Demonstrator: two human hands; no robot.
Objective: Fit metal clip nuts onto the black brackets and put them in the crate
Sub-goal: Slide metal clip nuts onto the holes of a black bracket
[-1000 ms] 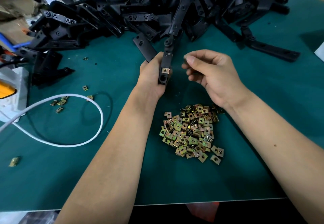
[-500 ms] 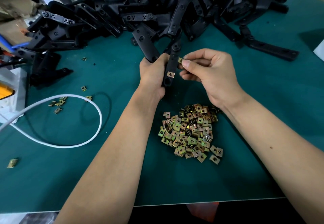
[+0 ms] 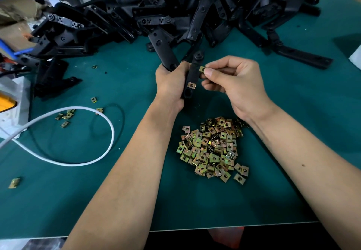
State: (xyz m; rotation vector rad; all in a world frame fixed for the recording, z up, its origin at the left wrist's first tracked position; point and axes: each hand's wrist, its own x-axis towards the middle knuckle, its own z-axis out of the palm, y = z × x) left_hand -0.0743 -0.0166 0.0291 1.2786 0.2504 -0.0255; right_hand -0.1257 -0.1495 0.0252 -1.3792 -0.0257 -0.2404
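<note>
Head view, near to far. Green counter (image 3: 58, 201) edge at bottom, both forearms reaching in over it. Pile of loose clip nuts (image 3: 213, 148) sits between the forearms, just below the right wrist. Left of it a white cable (image 3: 93, 158) loops on the counter, with a few stray nuts (image 3: 66, 115) near the loop and one more at far left.

Left hand (image 3: 172, 85): fingers curled round the black bracket (image 3: 190, 81), gripping its lower part and holding it roughly upright, slightly tilted. One clip nut already fitted (image 3: 191, 85) on the bracket's edge, low down, just above the hole at the bottom end.

Right hand (image 3: 234, 85): thumb and forefinger pinch a second clip nut (image 3: 202, 68), other fingers curled in loosely. That nut touches the bracket's right edge, above the fitted one, below the round boss at the top. Cannot tell if it is seated.

Behind the hands, a big heap of black brackets (image 3: 175, 15) along the back of the counter, some spilling to the left and right.

Versus 0.5 s ago: nut in the right hand has closed from just beside the bracket to against its edge; left-hand grip unchanged. Versus 1 s ago: right hand was well apart from the bracket, now at it. Nut pile and cable unmoved.
</note>
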